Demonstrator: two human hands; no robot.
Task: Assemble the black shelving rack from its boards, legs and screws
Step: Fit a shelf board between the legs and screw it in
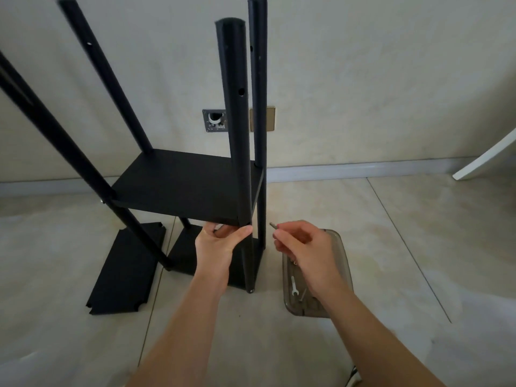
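Rack [195, 188] stands half built at the middle of the frame, on the tiled floor [391, 247] against a pale wall [363, 79]. Four black legs [233, 107] rise from it, each with a screw hole showing partway up. One board is fixed low near the floor [195, 258], and a second board [184, 185] sits higher between the legs.

My left hand [220, 241] is at the lower middle of the frame, its grip curled round the near right corner of that upper board, thumb on the outer face beside the near leg and fingers tucked under the edge. My right hand [301, 244], just to the right and apart from the rack, has its grip closed in a pinch on a small silver screw [273, 225], whose tip points toward the near leg without touching it.

A spare board [125, 269] with notched corners lies flat on the floor at lower left, beside the rack. A clear plastic tray [335, 275] sits on the floor under my right wrist, with a small wrench [294, 286] and a few more fasteners in it. On the wall behind are an open socket box [214, 120] and a brass-coloured plate [269, 118]. A white furniture leg [485, 157] slants in at the right edge.
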